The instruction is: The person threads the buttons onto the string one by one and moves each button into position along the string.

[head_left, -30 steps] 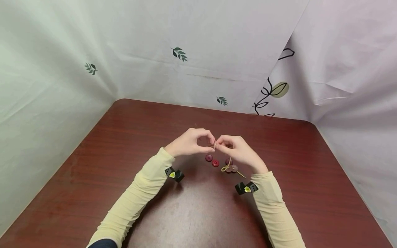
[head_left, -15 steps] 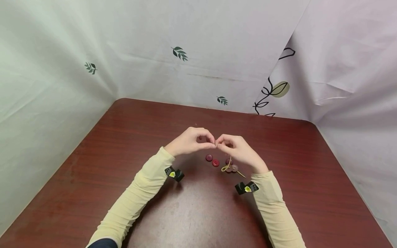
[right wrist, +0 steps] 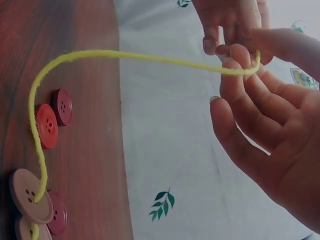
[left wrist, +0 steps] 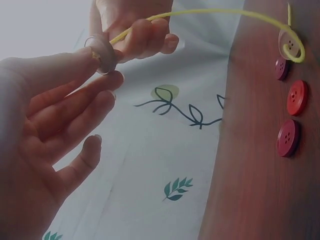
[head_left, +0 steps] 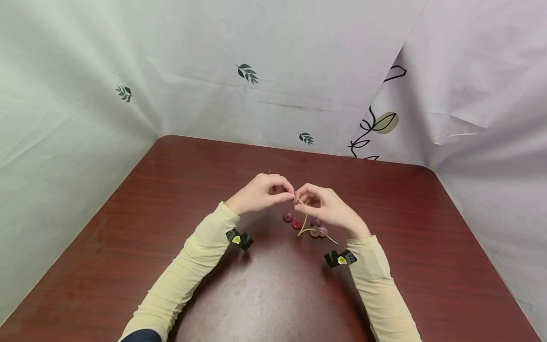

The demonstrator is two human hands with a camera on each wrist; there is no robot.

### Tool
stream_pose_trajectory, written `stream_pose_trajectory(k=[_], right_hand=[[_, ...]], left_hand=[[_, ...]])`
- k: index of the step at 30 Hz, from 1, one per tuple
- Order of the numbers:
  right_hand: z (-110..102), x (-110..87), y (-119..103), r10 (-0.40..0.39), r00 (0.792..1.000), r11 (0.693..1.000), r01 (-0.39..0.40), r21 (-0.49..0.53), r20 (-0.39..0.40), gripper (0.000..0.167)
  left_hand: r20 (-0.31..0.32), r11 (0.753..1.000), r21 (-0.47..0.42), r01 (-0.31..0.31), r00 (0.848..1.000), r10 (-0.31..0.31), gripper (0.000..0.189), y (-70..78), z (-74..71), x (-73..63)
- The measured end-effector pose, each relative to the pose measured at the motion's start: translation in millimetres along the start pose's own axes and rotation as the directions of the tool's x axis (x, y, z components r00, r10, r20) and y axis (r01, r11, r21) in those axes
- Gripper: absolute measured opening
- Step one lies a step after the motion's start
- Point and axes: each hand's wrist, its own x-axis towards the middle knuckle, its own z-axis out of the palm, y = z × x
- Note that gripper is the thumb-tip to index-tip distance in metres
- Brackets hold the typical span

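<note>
In front of me my left hand (head_left: 256,192) pinches a brownish button (left wrist: 105,56) between thumb and fingertips, raised over the table. A yellow cord (left wrist: 200,10) runs to this button, and a short bit of yellow shows on its other face by the left thumb. Close on the right is my right hand (head_left: 331,209), its index fingertip at the button and its thumb apart from it, the fingers loosely bent. The cord crosses those fingers in the right wrist view, then drops to two brownish-pink buttons (right wrist: 31,192) threaded on it.
On the brown table (head_left: 213,166) lie a red button (head_left: 297,224), a plum button (head_left: 288,217) and another plum one (head_left: 315,222) beside the threaded pair. The cord's far end (head_left: 333,240) trails right. A white patterned cloth (head_left: 192,71) surrounds the table.
The right thumb has parted from the index finger. The cord's hanging stretch has shifted left, and its loop by the table buttons has opened out. The left hand keeps its pinch.
</note>
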Motion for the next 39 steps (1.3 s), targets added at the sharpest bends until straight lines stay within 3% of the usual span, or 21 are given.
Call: stream_pose_trajectory(k=[15,25,39], right_hand=[[1.0,2.8,2.0,-0.114,0.987,0.992,0.108,-0.064,-0.113,0.03],[-0.3,1.2,3.7,-0.107,0.987,0.991,0.095,-0.097,-0.123,0.025],[-2.5,1.2,3.0,-0.101,0.988,0.985,0.084,-0.148,-0.114,0.022]], left_hand=[[-0.015,1.0,-0.005,0.029,0.999,-0.029,0.005,-2.8,0.3,1.4],[-0.007,0.997,-0.039,0.073,0.997,-0.074,0.005,-3.6,0.5,0.8],[-0.003,0.996,-0.041,0.079,0.997,-0.079,0.005,-4.5,0.6,2.2]])
